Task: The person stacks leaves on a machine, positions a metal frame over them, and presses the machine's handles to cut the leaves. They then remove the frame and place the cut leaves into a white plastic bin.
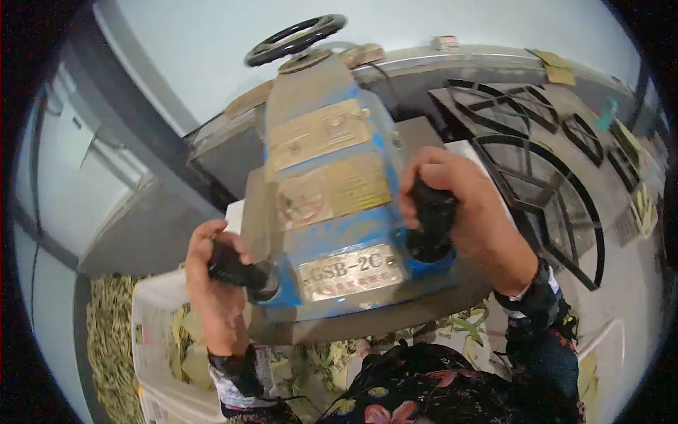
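Note:
Between my hands stands a dusty blue press machine (335, 233) with a metal nameplate (352, 272) reading GSB-2C. My left hand (212, 286) is closed round the black left handle (236, 268), its fingers curled over the top. On the other side, my right hand (466, 201) grips the black right handle (431, 222), with the thumb over its upper end. Both handles rise from the front corners of the blue head. A black handwheel (295, 39) is mounted at the far end of the machine.
Black curved metal frames (551, 191) lie at the right. A white crate (159, 339) with flat greenish pieces stands at the lower left, beside a heap of greenish strips (109, 346). Green scraps (470, 328) lie below the machine's front edge. A wall rises behind.

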Tool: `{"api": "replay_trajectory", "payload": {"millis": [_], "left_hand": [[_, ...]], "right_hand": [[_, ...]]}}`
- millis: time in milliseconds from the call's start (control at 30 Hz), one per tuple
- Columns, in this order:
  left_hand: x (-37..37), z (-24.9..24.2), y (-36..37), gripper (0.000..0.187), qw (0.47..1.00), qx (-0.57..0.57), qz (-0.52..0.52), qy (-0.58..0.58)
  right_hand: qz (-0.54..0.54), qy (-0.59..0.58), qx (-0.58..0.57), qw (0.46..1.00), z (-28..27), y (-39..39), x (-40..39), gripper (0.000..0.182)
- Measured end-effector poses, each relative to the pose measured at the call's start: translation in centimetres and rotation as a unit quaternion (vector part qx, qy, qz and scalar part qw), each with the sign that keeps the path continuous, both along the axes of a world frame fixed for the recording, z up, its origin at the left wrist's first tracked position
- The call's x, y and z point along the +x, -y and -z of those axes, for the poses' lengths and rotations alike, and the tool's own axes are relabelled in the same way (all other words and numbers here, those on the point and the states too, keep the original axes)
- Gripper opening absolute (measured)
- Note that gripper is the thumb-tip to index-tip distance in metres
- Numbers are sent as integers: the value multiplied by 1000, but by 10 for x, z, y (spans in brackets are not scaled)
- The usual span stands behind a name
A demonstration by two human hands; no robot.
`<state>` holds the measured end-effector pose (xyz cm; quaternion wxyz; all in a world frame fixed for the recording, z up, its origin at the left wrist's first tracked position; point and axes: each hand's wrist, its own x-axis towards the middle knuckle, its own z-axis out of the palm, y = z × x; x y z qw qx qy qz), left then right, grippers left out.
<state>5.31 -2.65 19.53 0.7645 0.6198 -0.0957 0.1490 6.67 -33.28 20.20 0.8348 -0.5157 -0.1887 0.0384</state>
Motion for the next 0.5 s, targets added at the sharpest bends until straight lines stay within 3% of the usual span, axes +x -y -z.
{"api": "replay_trajectory", "payload": {"millis": [67,133,267,500], "left_hand": [[0,5,2,38,1000,-4,21,15],[-7,2,19,36,999,-22,-29,-11],[-9,9,31,29,999,-45,-19,-6],[-14,27,41,28,997,-74,8,-27]], "right_hand": [[15,37,-48,998,5,6,3,26],[41,7,-32,999,4,6,-2,27],[86,-21,-40,995,11,13,-2,26],[77,11,-20,997,31,24,3,25]]}}
